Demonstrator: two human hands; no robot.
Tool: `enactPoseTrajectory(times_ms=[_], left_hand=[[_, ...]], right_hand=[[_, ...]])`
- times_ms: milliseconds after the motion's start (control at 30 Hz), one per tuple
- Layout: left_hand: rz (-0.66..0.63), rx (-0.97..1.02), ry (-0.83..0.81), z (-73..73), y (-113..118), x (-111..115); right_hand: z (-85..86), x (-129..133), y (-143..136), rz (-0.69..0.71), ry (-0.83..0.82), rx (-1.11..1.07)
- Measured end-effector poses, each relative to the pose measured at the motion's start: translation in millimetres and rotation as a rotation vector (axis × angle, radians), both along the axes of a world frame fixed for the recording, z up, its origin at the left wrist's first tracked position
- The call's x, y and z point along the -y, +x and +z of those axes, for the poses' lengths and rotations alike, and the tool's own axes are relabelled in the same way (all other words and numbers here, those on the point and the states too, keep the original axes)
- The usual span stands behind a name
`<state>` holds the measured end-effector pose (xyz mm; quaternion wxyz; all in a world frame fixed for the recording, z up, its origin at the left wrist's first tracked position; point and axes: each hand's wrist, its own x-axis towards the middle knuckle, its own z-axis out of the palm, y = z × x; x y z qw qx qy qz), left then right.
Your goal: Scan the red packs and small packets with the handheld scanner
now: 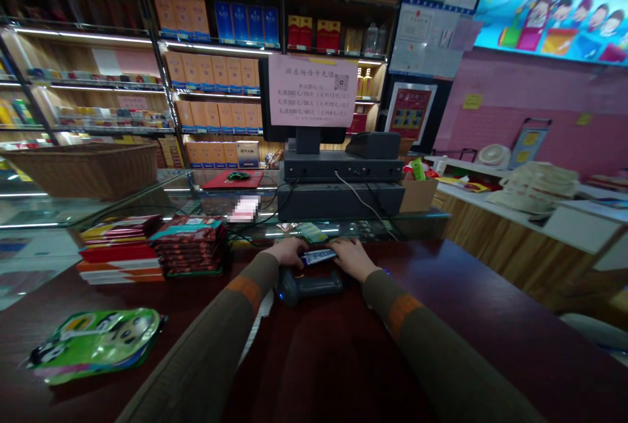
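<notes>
Packet point(318, 256) — slim, oblong — bridges left hand point(288, 253) and right hand point(352, 257).

blue-white packet point(318, 257): print blurred | pink slip point(244, 209): pixelated | wall screen point(559, 8): cut by top, right edges

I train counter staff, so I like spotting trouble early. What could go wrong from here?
The handheld scanner lies just on the near side of the left hand and right hand, so a wrist might knock it. The small blue-and-white pack between the hands could slip down against it. The dark red stack of packs might topple if the left arm swung outward.
</notes>
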<state>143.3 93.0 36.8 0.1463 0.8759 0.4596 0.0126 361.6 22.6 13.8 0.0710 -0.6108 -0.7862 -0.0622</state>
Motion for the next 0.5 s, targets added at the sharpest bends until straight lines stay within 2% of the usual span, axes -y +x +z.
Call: enactPoseTrajectory(times_ms=[300,500], left_hand=[[0.038,0.094,-0.009,0.0,-5,6],[0.005,0.158,0.021,3.8,-14,11]], right_hand=[[5.4,3,11,0.079,-0.081,-0.135],[13.6,12,3,0.096,0.011,-0.130]])
